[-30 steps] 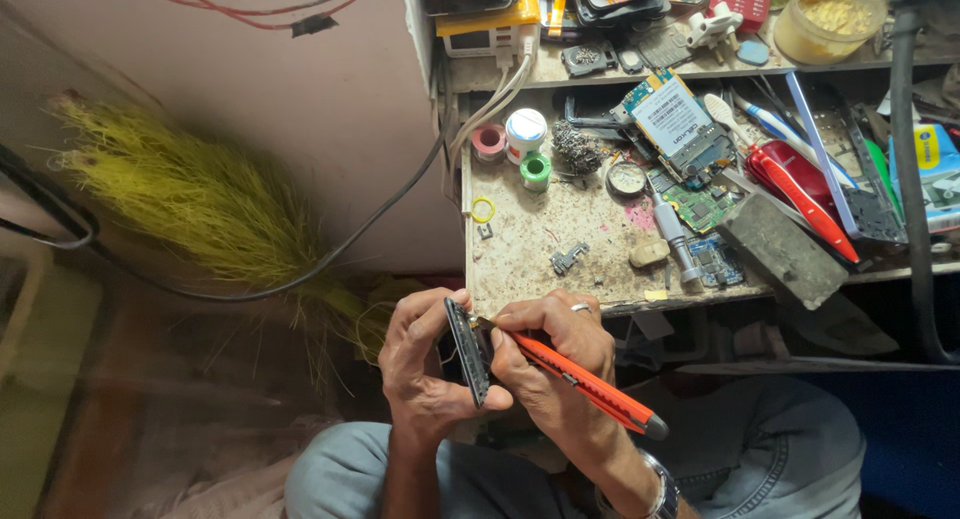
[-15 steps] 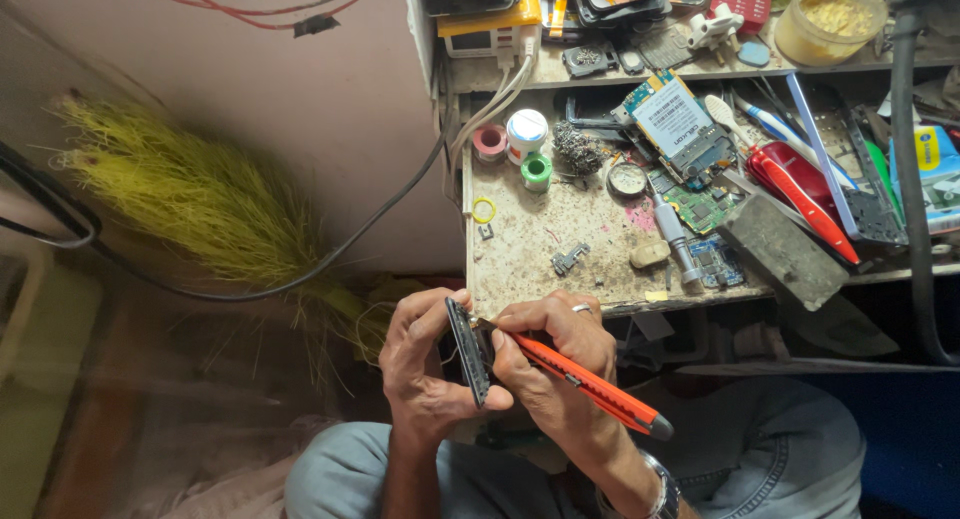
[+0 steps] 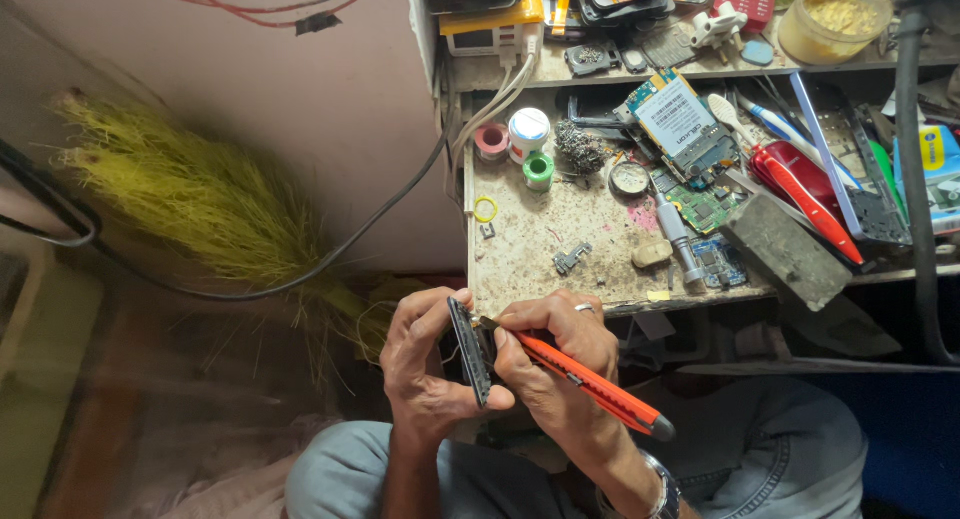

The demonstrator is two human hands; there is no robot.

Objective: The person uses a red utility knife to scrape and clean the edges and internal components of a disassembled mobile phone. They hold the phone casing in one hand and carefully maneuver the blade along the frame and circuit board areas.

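Filling the right half of the head view, a worn workbench [image 3: 560, 229] is seen against a pale wall [image 3: 330, 129], its top strewn with parts. A yellow grass broom [image 3: 200, 194] is leaned at the left, and a black cable [image 3: 330, 259] is draped across it toward the bench. On the bench top, a grey sharpening block [image 3: 785, 249] is laid at the front right, with a red-handled tool [image 3: 805, 194] just behind it. A circuit board with a white label [image 3: 680, 119] is placed near the middle rear, and three small solder spools [image 3: 512, 144] are grouped at the rear left.

Below the bench edge, over the lap, a slim dark phone [image 3: 470, 351] is held edge-on and nearly upright. It is gripped by the left hand [image 3: 425, 379], the fingers curled around its back and the thumb pressed under its lower end. An orange utility knife [image 3: 580, 379] is clasped in the right hand [image 3: 555, 369], fingers closed about the handle, and its tip is set against the phone's upper edge. A ring [image 3: 584, 307] is worn on that hand.
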